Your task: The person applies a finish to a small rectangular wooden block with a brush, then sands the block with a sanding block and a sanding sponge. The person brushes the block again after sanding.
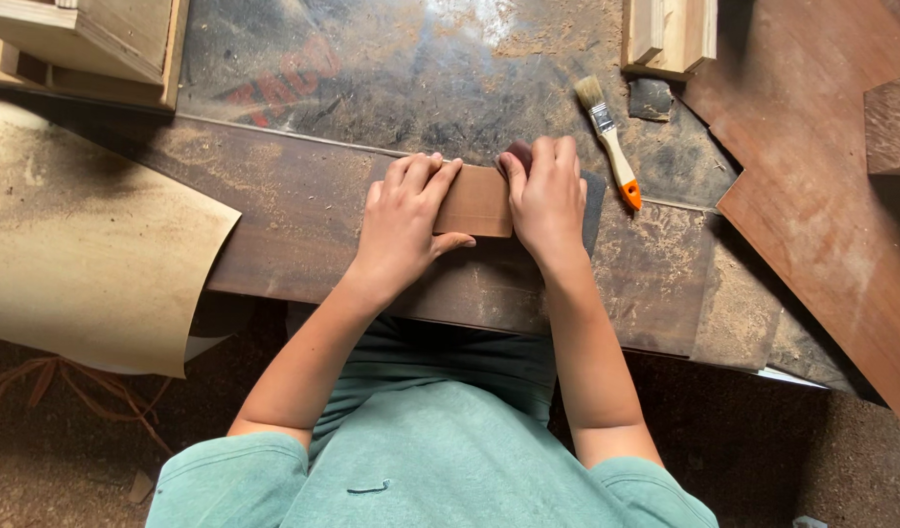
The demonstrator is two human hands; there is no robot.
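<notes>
A flat, rectangular reddish-brown wooden block (474,201) lies on the dusty, sawdust-strewn dark table (303,210). The left hand (403,220) presses its left end, fingers together on top, thumb at the near edge. The right hand (546,196) clamps the right end over a sheet of dark grey sandpaper (593,207). An orange-tipped, pale-handled paintbrush (607,140) lies nearby.

Paintbrush (607,140) (right) obstructs; leftward open

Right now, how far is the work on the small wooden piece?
Sawdust already covers the bench, so some wood was worked here. In hand: the left hand and right hand both press on the small brown wood block, which lies over dark sandpaper. The paintbrush lies aside, untouched. What remains I cannot tell.
</notes>
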